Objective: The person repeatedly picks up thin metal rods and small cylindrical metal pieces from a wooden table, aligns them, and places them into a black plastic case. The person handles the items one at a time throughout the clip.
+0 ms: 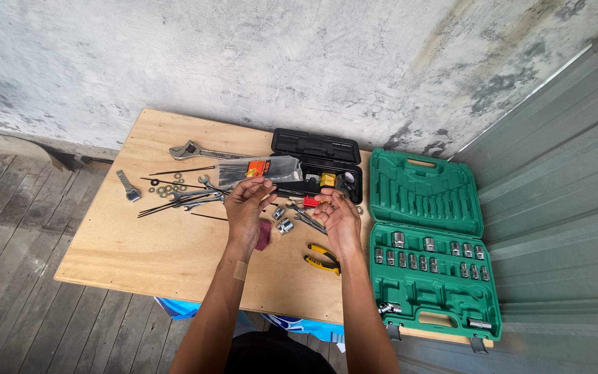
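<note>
Head camera, high, looking down, table [140, 256] near

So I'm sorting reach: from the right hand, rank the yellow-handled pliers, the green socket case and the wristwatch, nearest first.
From the right hand:
1. Yellow-handled pliers, just below it.
2. Green socket case, to its right.
3. Wristwatch, far left, beyond the left hand.

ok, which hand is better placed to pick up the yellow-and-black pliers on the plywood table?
Right. The right hand hovers just above the yellow-and-black pliers, which lie beside its wrist. The left hand is farther off, over by the spanners.
</note>
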